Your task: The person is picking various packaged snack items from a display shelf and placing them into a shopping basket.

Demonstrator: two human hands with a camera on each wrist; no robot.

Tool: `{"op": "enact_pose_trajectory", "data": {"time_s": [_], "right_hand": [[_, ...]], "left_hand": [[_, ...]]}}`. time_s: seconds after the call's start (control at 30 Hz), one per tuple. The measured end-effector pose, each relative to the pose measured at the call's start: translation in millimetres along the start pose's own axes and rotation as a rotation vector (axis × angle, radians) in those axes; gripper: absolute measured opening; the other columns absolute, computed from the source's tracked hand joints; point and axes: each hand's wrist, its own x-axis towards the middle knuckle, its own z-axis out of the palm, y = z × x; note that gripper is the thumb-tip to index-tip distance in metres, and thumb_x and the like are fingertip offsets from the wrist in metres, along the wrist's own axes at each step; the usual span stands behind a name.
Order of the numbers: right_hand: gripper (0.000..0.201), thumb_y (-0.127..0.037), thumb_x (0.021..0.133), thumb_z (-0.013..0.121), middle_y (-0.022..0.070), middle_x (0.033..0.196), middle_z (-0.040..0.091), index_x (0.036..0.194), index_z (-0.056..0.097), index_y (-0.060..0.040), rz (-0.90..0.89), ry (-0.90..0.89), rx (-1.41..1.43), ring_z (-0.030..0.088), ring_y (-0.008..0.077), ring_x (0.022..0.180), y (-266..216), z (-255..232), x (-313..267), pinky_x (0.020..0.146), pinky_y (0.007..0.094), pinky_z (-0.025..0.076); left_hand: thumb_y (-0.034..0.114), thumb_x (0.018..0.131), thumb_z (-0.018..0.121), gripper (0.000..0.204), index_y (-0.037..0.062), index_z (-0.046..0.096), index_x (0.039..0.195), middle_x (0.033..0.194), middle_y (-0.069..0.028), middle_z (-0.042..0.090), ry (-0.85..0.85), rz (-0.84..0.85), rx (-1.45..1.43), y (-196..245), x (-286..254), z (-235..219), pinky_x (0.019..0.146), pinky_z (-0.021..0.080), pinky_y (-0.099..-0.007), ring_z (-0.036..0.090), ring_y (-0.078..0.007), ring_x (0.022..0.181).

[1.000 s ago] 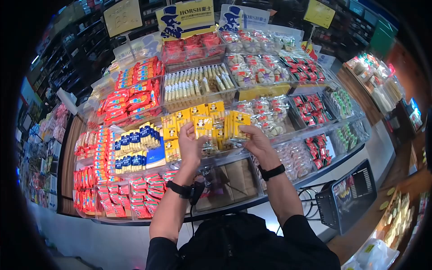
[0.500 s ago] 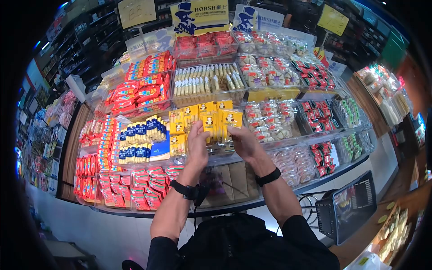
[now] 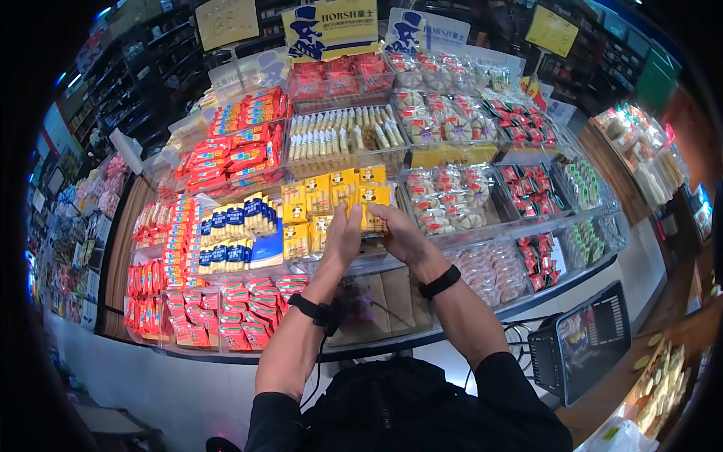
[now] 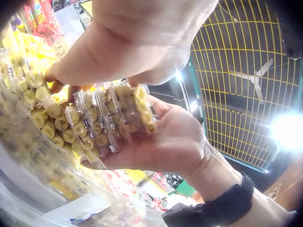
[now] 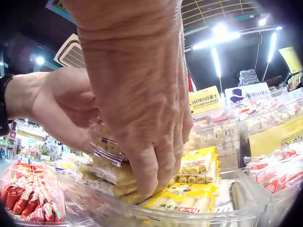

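Note:
Both hands are together over a clear bin of yellow egg roll packets (image 3: pixel 295 239) in the middle of the display. Between them they hold a row of stacked egg roll packets (image 4: pixel 102 120), whose clear wrapping shows the rolls' round ends. In the head view the left hand (image 3: pixel 345 239) grips the row's left side. From the other side the right hand (image 3: pixel 407 235) holds it, palm and fingers along the row in the left wrist view. Seen from the right wrist, its fingers reach down beside a yellow packet (image 5: pixel 182 198) in the bin.
Blue-and-white packets (image 3: pixel 226 230) lie left of the bin, red packets (image 3: pixel 248 313) in front of them. Clear bags with round pieces (image 3: pixel 448 200) fill the bin to the right. Transparent bin walls (image 5: pixel 227 218) stand close to the hands. A dark shopping basket (image 3: pixel 580 343) is at lower right.
The right hand has moved left with its packets, closing the gap to the left hand. The two held groups have come together, and the hands now sit lower over the bin.

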Motion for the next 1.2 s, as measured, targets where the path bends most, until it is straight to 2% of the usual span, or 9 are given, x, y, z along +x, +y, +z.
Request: {"op": "enact_pose_trajectory", "data": {"time_s": [0.07,0.37,0.47,0.57,0.67,0.87,0.97,1.07,1.2], "right_hand": [[0.033,-0.022,0.098,0.047,0.0064,0.11,0.064,0.121,0.055,0.0006,0.021,0.005,-0.028,0.063,0.0132,0.095,-1.8,4.6,-2.5,0.083,0.03,0.051],[0.036,-0.017,0.09,0.058,0.0076,0.111,0.064,0.122,0.053,-0.0012,-0.193,0.009,-0.038,0.064,0.0163,0.097,0.0,13.3,-10.1,0.082,0.031,0.052],[0.042,-0.017,0.087,0.061,0.0082,0.115,0.062,0.125,0.05,-0.0013,-0.233,0.032,-0.007,0.062,0.0166,0.102,-2.6,14.8,-18.9,0.088,0.0314,0.05],[0.05,-0.019,0.084,0.064,0.008,0.118,0.061,0.128,0.047,-0.0025,-0.309,0.063,-0.003,0.06,0.0176,0.106,-4.6,13.2,-28.2,0.092,0.0324,0.047],[0.059,-0.023,0.081,0.067,0.008,0.122,0.058,0.131,0.044,-0.0037,-0.328,0.056,0.014,0.058,0.0185,0.111,-8.4,13.9,-42.7,0.095,0.0332,0.045],[0.072,-0.033,0.079,0.072,0.0079,0.128,0.054,0.137,0.039,-0.0044,-0.213,0.055,0.11,0.054,0.0193,0.117,-10.8,6.3,-75.6,0.098,0.0336,0.044],[0.075,-0.039,0.08,0.072,0.0075,0.128,0.054,0.138,0.039,-0.0047,-0.227,-0.005,0.104,0.054,0.0194,0.118,-9.6,-2.1,-85.5,0.099,0.0338,0.044],[0.073,-0.04,0.083,0.071,0.0075,0.129,0.054,0.138,0.039,-0.0049,-0.196,-0.024,0.074,0.054,0.0192,0.118,-12.2,-8.9,-105.2,0.099,0.0339,0.044],[0.063,-0.034,0.088,0.067,0.0076,0.128,0.055,0.138,0.042,-0.0048,-0.161,-0.078,0.087,0.054,0.0169,0.116,10.9,-22.5,-130.3,0.099,0.0327,0.044]], "left_hand": [[0.035,0.1,0.041,0.049,-0.0033,0.042,0.13,0.121,-0.0117,0.052,-0.018,0.008,-0.108,-1.4,-2.4,1.1,0.1,0.034,-0.0319,0.045,-0.0175,0.114],[0.036,0.098,0.045,0.066,-0.0065,0.024,0.144,0.14,-0.0184,0.041,-0.04,-0.092,-0.181,40.4,-27.4,-4.6,0.11,0.025,-0.0332,0.036,-0.0225,0.131],[0.034,0.096,0.047,0.068,-0.0098,0.025,0.143,0.141,-0.0217,0.039,-0.017,0.064,-0.175,21.9,-22.2,2.2,0.111,0.025,-0.0343,0.035,-0.0254,0.133],[0.038,0.091,0.052,0.072,-0.0144,0.033,0.136,0.134,-0.0318,0.042,0.07,0.305,0.012,26.2,-25.7,8.2,0.108,0.03,-0.0404,0.042,-0.0388,0.126],[0.037,0.09,0.053,0.071,-0.0154,0.034,0.134,0.131,-0.0334,0.043,0.048,0.385,0.15,50.0,-39.7,11.9,0.107,0.031,-0.0439,0.042,-0.0428,0.123],[0.022,0.093,0.054,0.064,-0.0162,0.028,0.136,0.137,-0.0343,0.036,-0.068,0.528,0.063,50.7,-56.7,28.8,0.11,0.028,-0.045,0.036,-0.0441,0.128],[0.019,0.095,0.051,0.065,-0.011,0.019,0.144,0.147,-0.0259,0.029,-0.157,0.581,0.203,58.2,-71.8,30.0,0.114,0.022,-0.0362,0.03,-0.0314,0.137],[0.016,0.092,0.054,0.066,-0.014,0.021,0.14,0.143,-0.0341,0.026,-0.166,0.414,0.165,65.4,-86.4,39.5,0.113,0.022,-0.044,0.028,-0.0447,0.134],[0.01,0.088,0.053,0.068,-0.012,0.018,0.142,0.145,-0.029,0.027,-0.272,0.317,0.175,60.1,-111.3,38.8,0.113,0.023,-0.0399,0.029,-0.0375,0.136]]}}
